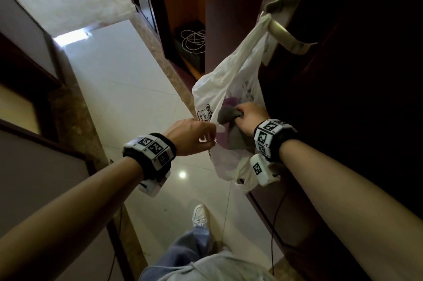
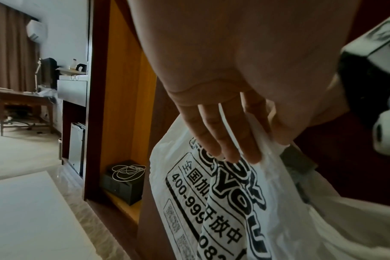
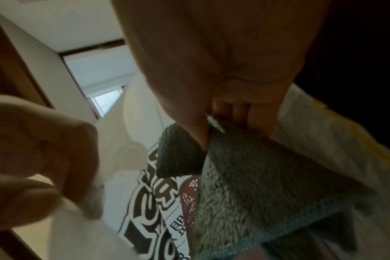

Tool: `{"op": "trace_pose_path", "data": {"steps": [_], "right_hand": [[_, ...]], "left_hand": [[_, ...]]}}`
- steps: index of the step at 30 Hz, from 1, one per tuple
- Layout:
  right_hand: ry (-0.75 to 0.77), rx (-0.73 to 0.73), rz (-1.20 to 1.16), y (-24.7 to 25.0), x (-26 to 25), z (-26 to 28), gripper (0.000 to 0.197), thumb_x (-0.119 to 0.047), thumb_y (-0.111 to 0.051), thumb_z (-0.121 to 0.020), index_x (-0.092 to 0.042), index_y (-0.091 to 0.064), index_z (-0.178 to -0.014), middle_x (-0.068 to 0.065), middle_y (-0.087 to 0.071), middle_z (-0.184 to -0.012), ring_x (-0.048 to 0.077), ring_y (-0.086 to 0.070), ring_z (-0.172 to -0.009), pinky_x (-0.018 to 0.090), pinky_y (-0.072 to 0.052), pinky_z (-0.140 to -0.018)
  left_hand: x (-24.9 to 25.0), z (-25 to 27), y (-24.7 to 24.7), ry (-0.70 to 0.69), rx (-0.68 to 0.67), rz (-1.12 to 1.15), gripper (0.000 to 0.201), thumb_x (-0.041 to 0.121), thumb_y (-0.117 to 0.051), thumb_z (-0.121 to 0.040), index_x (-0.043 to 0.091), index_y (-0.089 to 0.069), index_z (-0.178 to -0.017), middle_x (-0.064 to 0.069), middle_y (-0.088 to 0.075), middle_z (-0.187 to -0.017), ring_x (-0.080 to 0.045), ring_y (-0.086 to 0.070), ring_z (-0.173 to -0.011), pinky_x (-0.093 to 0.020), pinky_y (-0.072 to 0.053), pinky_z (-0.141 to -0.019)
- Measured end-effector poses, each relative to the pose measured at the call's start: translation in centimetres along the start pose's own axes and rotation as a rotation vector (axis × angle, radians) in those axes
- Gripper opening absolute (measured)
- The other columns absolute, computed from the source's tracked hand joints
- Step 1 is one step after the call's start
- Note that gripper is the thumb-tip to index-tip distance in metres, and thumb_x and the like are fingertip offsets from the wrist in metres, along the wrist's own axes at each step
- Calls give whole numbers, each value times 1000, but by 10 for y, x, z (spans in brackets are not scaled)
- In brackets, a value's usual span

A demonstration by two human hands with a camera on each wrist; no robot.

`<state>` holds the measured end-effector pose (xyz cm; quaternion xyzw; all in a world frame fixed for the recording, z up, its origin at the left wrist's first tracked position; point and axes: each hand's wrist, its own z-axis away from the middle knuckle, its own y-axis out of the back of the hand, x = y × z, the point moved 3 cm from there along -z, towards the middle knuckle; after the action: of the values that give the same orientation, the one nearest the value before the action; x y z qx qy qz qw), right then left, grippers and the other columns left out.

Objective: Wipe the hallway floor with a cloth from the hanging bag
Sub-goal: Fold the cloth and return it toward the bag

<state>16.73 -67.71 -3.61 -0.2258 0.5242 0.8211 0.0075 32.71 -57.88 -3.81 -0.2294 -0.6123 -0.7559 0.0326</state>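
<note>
Fingers (image 3: 241, 112) of the right hand (image 1: 248, 118) are curled round a bunched fold of the grey cloth (image 1: 229, 116), with the thumb pressed against the pile from the other side. Fingers (image 2: 223, 140) of the left hand (image 1: 191, 136) pinch the near rim of the white plastic bag (image 1: 219, 79) and hold its mouth apart.

Location: the cloth sits at the mouth of the bag, its upper fold raised above the rim and its lower part inside. The bag hangs by one loop from the metal door handle (image 1: 286, 31) of a dark wooden door (image 1: 343, 74), above the pale tiled hallway floor (image 1: 128, 88).

Handling, as judged from appearance:
- The cloth is likely light, soft and limp. It drapes from the grip and will not hold a shape.
- The plush pile gives good friction, so slipping from the grip is unlikely.
- It is not fragile and tolerates a firm squeeze.
- Best hold: a gathered fold or a corner near the stitched hem, as now taken.
- The bag film is thin and slick. The trailing cloth may drag on it, so the rim needs restraint while the cloth is lifted out.

Appearance: the cloth is mid-grey with a short fluffy nap and a blue-grey stitched border along one edge. One corner folds over into a point. A dark red patterned item (image 3: 189, 197) lies beside it inside the bag, which carries bold black printed lettering.
</note>
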Motion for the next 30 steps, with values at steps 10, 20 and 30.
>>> {"op": "trace_pose_path", "data": {"steps": [10,20,30], "right_hand": [[-79,-65,19,-24,-8,-50,48,-18,-54,-89,-28,-49,-136,15,-57,-132,38,-55,-118,40,-46,-101],[-94,-156,89,-13,-20,-47,33,-10,-38,-103,4,-49,-131,25,-50,-135,37,-50,-123,39,-39,-99],[208,-126,-120,16,-13,10,20,-15,-54,-92,-18,-65,-107,4,-71,-98,24,-64,-84,29,-51,-70]], "left_hand": [[-21,0,6,-2,-109,191,27,54,-54,-89,35,-63,-106,18,-68,-97,3,-62,-87,-28,-57,-78],[-31,2,15,225,-90,520,26,52,-62,-87,26,-66,-87,10,-70,-86,-9,-66,-86,-38,-55,-85],[-7,50,-7,570,103,418,17,45,-59,-91,34,-60,-103,13,-69,-99,-1,-63,-85,-34,-54,-88]]}}
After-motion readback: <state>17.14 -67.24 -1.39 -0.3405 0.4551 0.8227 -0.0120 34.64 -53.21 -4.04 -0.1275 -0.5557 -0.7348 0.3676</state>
